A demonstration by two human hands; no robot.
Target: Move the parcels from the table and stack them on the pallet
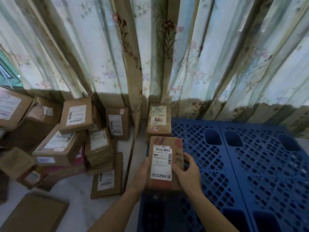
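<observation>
At the far left a pale worktop (73,186) carries a loose heap of brown cardboard parcels (66,131), most with white shipping labels, some leaning on one another and piled two deep; a flat brown carton (35,213) lies at the near left corner, and a thin labelled parcel (107,180) lies flat near the worktop's right edge. Behind everything hangs a floral curtain (117,47) in pale green and tan folds, its hem reaching down to the worktop and the pallet. Just right of the worktop's edge, the left hand (142,171) grips the left side of a held parcel (165,164), its fingers hidden beneath the box. That parcel, with a barcode label on top, hovers over the left rim of the blue pallet (250,164), just in front of another labelled parcel (158,123) that already stands at the pallet's far left corner against the curtain. The right hand (187,169) holds the parcel's right side, thumb pressed on top by the label and fingers (190,158) curled round the edge. To the right the pallet's gridded plastic deck stretches bare to the frame edge, with oval openings along it.
</observation>
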